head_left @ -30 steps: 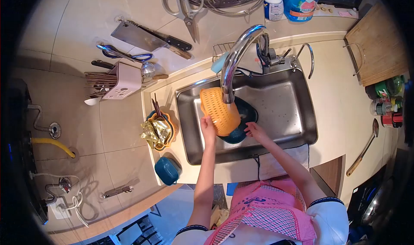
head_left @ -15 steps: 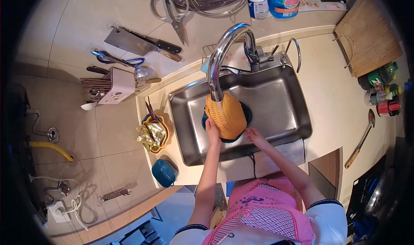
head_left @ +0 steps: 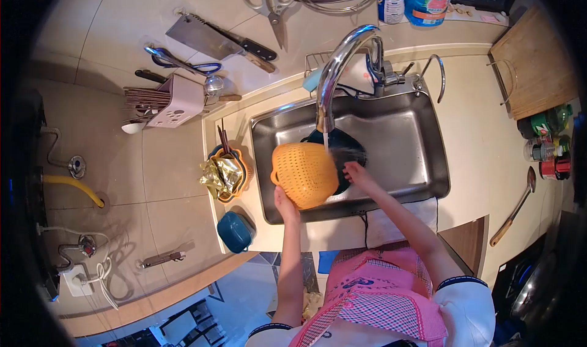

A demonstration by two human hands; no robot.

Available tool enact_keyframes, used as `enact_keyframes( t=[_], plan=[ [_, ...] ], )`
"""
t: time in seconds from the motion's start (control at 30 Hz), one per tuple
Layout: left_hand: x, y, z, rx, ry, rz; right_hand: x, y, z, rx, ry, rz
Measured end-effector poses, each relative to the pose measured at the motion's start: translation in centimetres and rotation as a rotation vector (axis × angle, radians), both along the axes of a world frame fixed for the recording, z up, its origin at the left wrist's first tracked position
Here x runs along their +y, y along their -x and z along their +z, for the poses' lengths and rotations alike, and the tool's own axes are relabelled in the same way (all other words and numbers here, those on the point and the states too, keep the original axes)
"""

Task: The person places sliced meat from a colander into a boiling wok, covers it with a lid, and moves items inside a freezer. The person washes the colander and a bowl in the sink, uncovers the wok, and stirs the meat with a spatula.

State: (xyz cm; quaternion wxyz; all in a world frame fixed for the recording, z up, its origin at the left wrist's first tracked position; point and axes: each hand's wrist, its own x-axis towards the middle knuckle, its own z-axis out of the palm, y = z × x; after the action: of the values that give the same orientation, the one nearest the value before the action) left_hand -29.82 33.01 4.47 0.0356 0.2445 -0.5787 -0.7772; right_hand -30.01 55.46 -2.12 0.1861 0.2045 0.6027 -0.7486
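Gripping the yellow colander (head_left: 306, 174) at its near left edge, the left hand (head_left: 286, 205) held it tipped over the sink (head_left: 422, 157), its perforated outer wall turned up toward the viewer. That edge hold probably left most of the wall uncovered and the fingers away from the stream. The right hand (head_left: 359, 177) was loosely curled with nothing visibly in its grasp, by the near right side of the dark bowl (head_left: 351, 144); whether its fingertips touched the bowl could not be told. The bowl sat in the sink, partly hidden behind the colander. Water (head_left: 326, 140) fell from the faucet (head_left: 328, 87) along the colander's right side, spraying rightward over the bowl, and the basin's walls seemed well placed to catch the splash.

A cloth (head_left: 406, 220) hung over the sink's near edge, perhaps to take drips. On the left counter lay a teal container (head_left: 235, 232), with a basket (head_left: 246, 166) holding gold foil (head_left: 221, 174) farther back. At far left, the cleaver (head_left: 199, 36) hung against the wall, likely to spare counter space, while a cutting board (head_left: 538, 69) leaned at far right.
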Motion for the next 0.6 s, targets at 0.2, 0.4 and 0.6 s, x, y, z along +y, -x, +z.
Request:
enact_keyframes(
  t=[0.2,0.4,0.6],
  plan=[
    [-2.8,-1.6,2.3,0.139,0.268,0.183,-0.2,7.2,-9.8,0.371,-0.626,0.237],
    [-2.8,-2.2,3.6,0.133,0.322,0.314,-5.5,6.7,-13.0,0.557,-1.056,0.861],
    [-4.5,-3.8,2.3,0.087,0.265,0.314,-8.3,6.6,-14.5,0.659,-1.265,0.613]
  ],
)
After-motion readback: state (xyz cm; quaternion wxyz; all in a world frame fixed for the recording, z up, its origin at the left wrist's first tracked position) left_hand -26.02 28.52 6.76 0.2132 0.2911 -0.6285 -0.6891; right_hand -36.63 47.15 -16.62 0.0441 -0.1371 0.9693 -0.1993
